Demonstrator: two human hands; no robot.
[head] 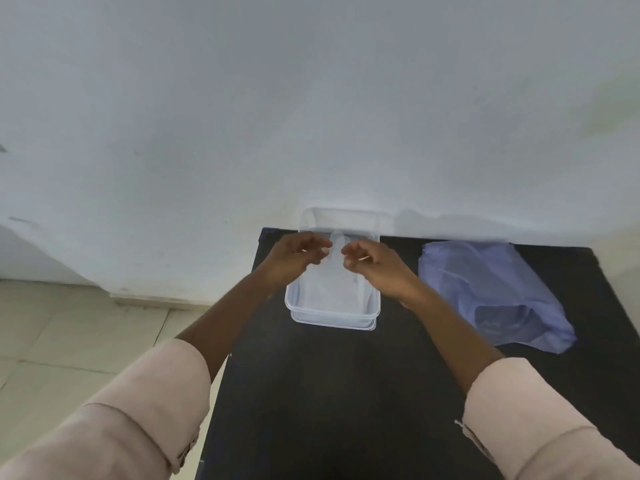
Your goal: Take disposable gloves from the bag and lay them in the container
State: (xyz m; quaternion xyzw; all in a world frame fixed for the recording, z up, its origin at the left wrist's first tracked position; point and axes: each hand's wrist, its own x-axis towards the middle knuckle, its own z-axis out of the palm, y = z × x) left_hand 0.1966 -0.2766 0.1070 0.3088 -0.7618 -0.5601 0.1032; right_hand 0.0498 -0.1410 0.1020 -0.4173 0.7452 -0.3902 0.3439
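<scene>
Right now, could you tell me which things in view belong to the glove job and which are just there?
Part of the job: clear glove, clear container, blue bag, left hand, right hand.

Just there: black table, white wall, tiled floor.

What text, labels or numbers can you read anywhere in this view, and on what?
None is readable.
Purple bag: a darker patch shows through its lower part, too blurred to tell whether it is print.
Clear container: no label visible.
Translucent glove held over it by the left hand and right hand: no markings.
</scene>
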